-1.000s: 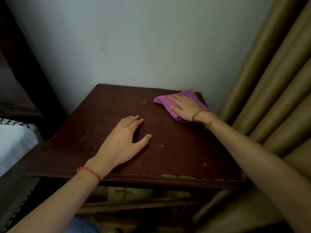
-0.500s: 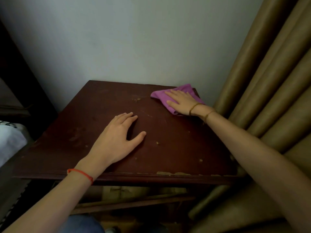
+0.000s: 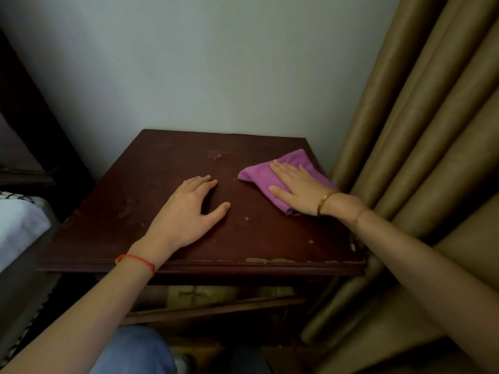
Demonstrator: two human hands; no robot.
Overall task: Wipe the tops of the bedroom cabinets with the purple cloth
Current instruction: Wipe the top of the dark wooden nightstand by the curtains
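Right hand is laid flat, fingers spread, pressed on the purple cloth at the far-right of the cabinet top, grasping nothing. Cloth's long axis runs far-right to near, by the right edge w/ curtain beside. Left hand is rested open mid-top; bare room is left far-left.

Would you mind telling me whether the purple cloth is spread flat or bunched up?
Mostly flat: the cloth lies on the cabinet under the right hand's open palm.
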